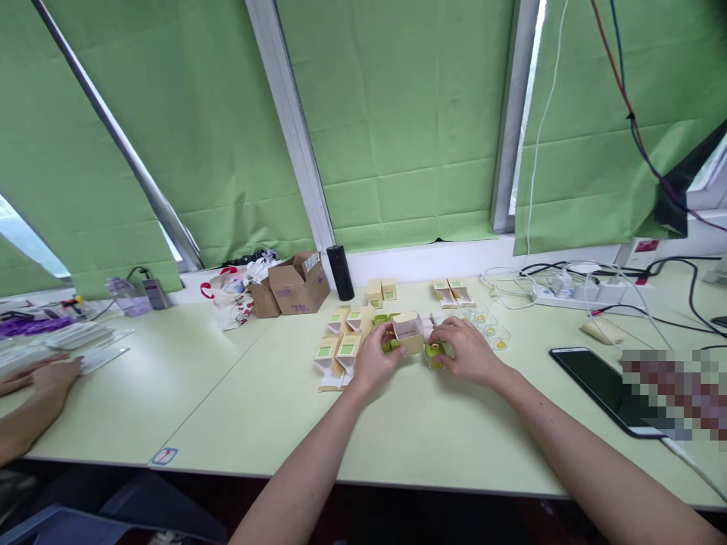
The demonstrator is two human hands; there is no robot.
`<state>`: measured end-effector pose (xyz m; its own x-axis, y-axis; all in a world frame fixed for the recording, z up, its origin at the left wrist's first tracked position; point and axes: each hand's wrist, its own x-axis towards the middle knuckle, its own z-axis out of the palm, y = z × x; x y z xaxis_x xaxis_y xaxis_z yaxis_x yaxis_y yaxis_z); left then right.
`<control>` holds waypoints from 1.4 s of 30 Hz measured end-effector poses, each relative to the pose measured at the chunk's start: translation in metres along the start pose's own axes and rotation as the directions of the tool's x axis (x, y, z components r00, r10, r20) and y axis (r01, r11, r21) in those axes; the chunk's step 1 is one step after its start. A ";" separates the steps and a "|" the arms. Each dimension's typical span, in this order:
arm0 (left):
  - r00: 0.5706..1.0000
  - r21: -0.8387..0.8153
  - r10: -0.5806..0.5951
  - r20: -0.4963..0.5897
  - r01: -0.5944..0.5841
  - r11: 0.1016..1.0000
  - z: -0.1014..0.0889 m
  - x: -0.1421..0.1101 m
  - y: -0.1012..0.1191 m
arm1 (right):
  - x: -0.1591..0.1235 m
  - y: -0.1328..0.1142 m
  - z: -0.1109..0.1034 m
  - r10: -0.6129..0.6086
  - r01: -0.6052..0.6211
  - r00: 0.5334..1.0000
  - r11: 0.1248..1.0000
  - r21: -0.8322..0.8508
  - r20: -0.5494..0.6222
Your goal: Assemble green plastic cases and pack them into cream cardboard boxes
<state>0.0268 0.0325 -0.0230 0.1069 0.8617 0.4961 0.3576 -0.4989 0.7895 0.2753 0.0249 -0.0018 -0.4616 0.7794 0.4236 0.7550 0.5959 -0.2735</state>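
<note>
My left hand is closed around a small cream cardboard box, whose open end shows a white inside. Just right of it, my right hand pinches a small green item in clear plastic with yellow at its bottom. Clear plastic containers with yellow bits lie beyond my right hand. Several small open boxes with green labels stand left of my left hand. Behind the held box are white pieces, partly hidden, and a green piece.
More small boxes stand farther back. A brown carton, a black cylinder and a white bag line the wall. At right lie a phone and a cabled power strip. Another person's hand is far left.
</note>
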 end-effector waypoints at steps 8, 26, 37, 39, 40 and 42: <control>0.995 0.183 0.029 0.095 -0.046 0.982 -0.005 -0.002 0.008 | 0.001 0.002 0.000 0.014 -0.014 1.000 1.000 0.003 0.003; 0.974 0.130 0.106 0.202 -0.134 0.982 -0.021 0.000 0.020 | 0.000 0.002 -0.001 0.015 -0.015 1.000 1.000 0.010 0.005; 0.965 -0.011 0.222 0.140 -0.223 0.975 -0.019 -0.001 0.027 | 0.001 0.001 -0.001 0.014 -0.014 1.000 1.000 0.000 0.011; 0.970 -0.009 0.199 0.138 -0.200 0.980 -0.017 -0.001 0.025 | 0.001 0.001 -0.001 0.014 -0.014 1.000 1.000 0.004 0.010; 0.975 -0.011 0.180 0.128 -0.180 0.984 -0.016 -0.001 0.023 | 0.001 0.001 -0.001 0.014 -0.015 1.000 1.000 0.007 0.011; 0.988 -0.013 0.124 0.091 -0.124 0.992 -0.013 0.000 0.019 | 0.001 0.000 -0.002 0.015 -0.015 1.000 1.000 0.016 0.013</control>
<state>0.0217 0.0217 -0.0038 0.2345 0.7978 0.5555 0.3297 -0.6028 0.7266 0.2759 0.0252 -0.0001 -0.4563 0.7909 0.4079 0.7547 0.5868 -0.2934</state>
